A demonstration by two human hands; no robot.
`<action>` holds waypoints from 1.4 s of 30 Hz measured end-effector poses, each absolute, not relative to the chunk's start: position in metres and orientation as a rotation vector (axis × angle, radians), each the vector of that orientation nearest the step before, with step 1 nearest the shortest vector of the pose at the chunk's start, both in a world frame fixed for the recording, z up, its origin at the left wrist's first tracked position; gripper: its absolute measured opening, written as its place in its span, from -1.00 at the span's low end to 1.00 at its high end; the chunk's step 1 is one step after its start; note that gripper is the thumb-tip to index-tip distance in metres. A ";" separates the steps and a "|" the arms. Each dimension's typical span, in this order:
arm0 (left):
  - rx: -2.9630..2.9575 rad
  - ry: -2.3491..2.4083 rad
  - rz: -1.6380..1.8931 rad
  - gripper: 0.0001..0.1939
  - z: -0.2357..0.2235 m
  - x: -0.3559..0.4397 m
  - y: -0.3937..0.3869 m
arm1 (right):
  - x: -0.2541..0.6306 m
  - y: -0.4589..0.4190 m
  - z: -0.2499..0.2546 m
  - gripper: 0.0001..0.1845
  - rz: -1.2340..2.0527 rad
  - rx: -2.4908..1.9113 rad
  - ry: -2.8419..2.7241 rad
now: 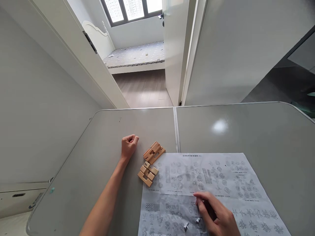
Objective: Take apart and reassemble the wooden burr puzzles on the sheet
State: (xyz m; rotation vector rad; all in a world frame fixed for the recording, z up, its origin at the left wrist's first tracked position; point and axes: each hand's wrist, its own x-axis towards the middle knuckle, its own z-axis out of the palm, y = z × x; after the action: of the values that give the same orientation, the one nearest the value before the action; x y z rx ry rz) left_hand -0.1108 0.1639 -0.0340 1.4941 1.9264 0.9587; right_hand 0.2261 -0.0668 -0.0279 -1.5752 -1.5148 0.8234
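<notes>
My left hand [129, 144] rests on the table as a closed fist, with nothing showing in it. Just to its right are notched wooden puzzle pieces [154, 152], grouped side by side with dark numbers on them. Below these, a lighter cluster of wooden puzzle pieces [148, 173], one marked 3, overlaps the left edge of a printed paper sheet [182, 183]. Over the sheet's lower middle is my right hand [218, 216], its index fingertip and thumb close together near the horizontal crease, the other fingers curled. Nothing is visible between those fingertips.
Rows of small diagrams cover the sheet, which has small torn spots [186, 226] near my right hand. A metal strip [176, 131] divides the grey table [142, 123]. Beyond its far edge are an open door [176, 49] and a bed [137, 54] under a window.
</notes>
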 end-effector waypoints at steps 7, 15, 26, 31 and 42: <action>1.561 1.946 0.925 -0.60 -0.034 -0.112 0.162 | 0.223 -0.064 -0.024 -0.65 0.812 -1.577 -1.471; 1.759 2.019 0.947 -0.53 -0.025 -0.100 0.161 | 0.231 -0.037 -0.012 -0.78 0.654 -1.507 -1.610; 2.052 2.147 0.618 -0.63 -0.026 -0.088 0.159 | 0.253 -0.006 -0.020 -0.55 0.232 -1.562 -1.857; 2.153 2.153 0.492 -0.62 -0.026 -0.088 0.157 | 0.259 0.003 -0.025 -0.51 0.170 -1.599 -1.911; 2.310 2.163 0.369 -0.60 -0.028 -0.088 0.155 | 0.266 0.020 -0.049 -0.50 0.037 -1.602 -1.834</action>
State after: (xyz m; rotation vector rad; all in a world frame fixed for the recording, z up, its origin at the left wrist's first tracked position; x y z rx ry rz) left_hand -0.0875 0.1555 -0.0277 2.3105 2.1626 0.3692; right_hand 0.2665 0.0197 -0.0492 -1.6017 -1.8342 0.0373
